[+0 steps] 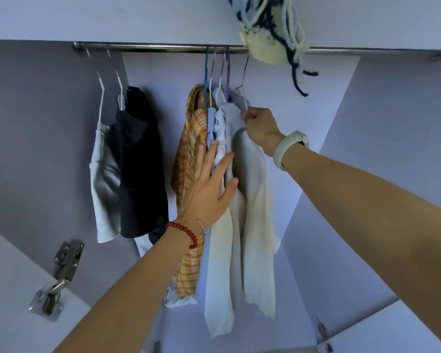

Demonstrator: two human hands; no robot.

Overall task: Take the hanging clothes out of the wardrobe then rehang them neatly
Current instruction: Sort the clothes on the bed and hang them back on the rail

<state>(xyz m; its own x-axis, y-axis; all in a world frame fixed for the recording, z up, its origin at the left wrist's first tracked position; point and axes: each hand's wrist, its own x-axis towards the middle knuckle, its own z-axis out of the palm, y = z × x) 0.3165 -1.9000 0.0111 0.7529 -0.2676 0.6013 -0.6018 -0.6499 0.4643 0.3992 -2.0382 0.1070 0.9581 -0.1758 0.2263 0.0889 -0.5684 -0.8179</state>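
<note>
Looking up into a pale lilac wardrobe (382, 118), with a metal rail (148, 47) running across under the top shelf. Hung in two clusters along that rail. At the left end, on two thin white hangers (101, 98): a pale grey-white garment (105, 184) and, just beside it and overlapping, a dark navy garment (140, 161). Near the middle, packed tightly together: an orange plaid shirt (191, 138) on a blue hanger (206, 77), then a light blue garment (210, 126), a pale bluish-white garment (219, 263) and, rightmost, a cream-white garment (259, 225).

Left hand (209, 189) laid flat against the middle cluster, fingers straight and spread, grip released, pressing on the plaid shirt and the pale fabrics next to it. Red bead bracelet (186, 231) and a thin wire bangle on that wrist.

Right hand (259, 128) raised higher, grip clenched around the thin wire hanger (245, 82) of the cream-white garment, just below its hook; hook seemingly on the rail, though partly hidden behind what hangs in front. White band (288, 149) on that wrist.

Overhanging the shelf edge above the right hand: a knitted cream and navy item (270, 34) with loose yarn strands dangling past the rail.

Lower left: an open door panel with two metal hinges (59, 278). Lower right: another small metal fitting (325, 335), blurred.
</note>
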